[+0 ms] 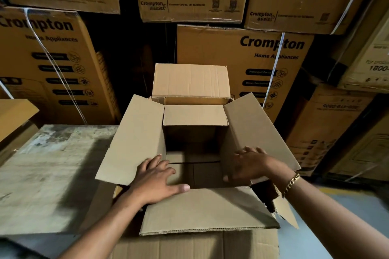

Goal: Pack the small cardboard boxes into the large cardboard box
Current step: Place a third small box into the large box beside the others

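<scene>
Large box: plain brown corrugated cardboard box [195, 212], large, stood open in centre of view with all four flaps raised or splayed; interior dark, only floor panels visible.
Left flap [134, 139]: angled outward and up.
Right flap [254, 130]: likewise splayed outward.
Far flap [190, 80]: stood upright, an inner fold bent over the opening.
Near flap [206, 210]: folded out toward the wearer.
Left hand [156, 178]: fingers spread flat, pressed on lower edge of left flap, thumb resting along near flap; nothing gripped.
Right hand [251, 165]: open, fingers extended against inner face of right flap; blurred, grip not determinable; gold chain bracelet [291, 183] on wrist.
Desk [48, 174]: worn, stained grey surface, left of box.
Surroundings: stacked printed brown cartons [248, 65] behind, several strapped.
</scene>
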The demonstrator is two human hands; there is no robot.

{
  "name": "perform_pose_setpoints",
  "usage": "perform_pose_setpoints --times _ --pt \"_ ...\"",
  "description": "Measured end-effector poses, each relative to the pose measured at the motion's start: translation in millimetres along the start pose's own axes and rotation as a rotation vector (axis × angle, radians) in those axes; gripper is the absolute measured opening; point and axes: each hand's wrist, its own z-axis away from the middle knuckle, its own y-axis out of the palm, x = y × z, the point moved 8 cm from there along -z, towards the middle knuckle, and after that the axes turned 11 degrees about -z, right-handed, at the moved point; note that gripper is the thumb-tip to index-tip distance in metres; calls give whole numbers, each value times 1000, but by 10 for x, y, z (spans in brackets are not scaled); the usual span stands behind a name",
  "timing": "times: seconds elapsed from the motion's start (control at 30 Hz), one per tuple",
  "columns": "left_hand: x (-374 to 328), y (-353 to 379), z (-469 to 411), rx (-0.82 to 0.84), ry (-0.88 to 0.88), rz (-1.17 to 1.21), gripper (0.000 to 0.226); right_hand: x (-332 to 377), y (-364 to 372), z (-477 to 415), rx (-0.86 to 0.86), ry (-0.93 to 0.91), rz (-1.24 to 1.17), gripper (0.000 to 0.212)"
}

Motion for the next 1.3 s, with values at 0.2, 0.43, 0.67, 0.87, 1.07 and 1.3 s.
perform_pose_setpoints --times 0.2,0.43,0.67,0.87,1.07,1.3 --pt "496 -346 -518 -133 -185 -210 93 247 -230 -679 -54 19 -406 88" --pt "722 -85 -703 -216 -232 -231 93 292 289 -1548 101 138 -640 102" --pt "783 -253 -831 -331 -232 -269 92 70 -863 -1786 -577 62 -465 96" --pt "1045 -386 -1103 -403 -276 -258 81 -192 -1482 -2103 -601 18 -343 95" --pt "1101 -226 -1196 -323 -287 -260 91 -295 -1569 -2490 -517 6 -287 91" --pt "1101 -193 -1232 -326 -288 -255 91 -350 -1388 -2828 -436 50 -181 87"
